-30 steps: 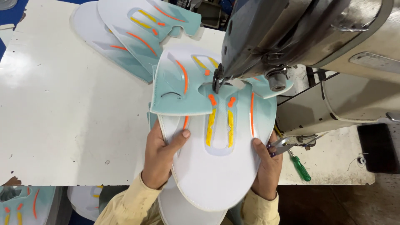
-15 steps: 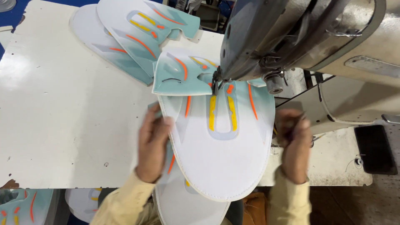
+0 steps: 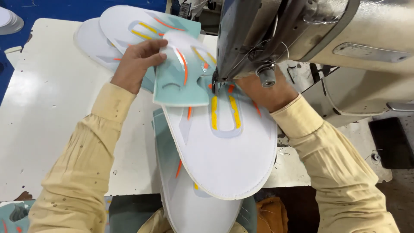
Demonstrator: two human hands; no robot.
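Step in hand: positioning at the needle. Left hand (image 3: 137, 64) fingers grasp the teal piece (image 3: 181, 77) near the surface's (image 3: 56, 121) far edge. Right hand (image 3: 268, 91), under the machine head (image 3: 276, 39), rests on the white panel (image 3: 224, 146); grip cannot be told. Alignment comes next.

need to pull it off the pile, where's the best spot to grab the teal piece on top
Take the teal piece by its upper-left edge, coming from the left, where the left hand pinches it. That edge lifts free of the stack; its right side sits by the sewing machine needle.
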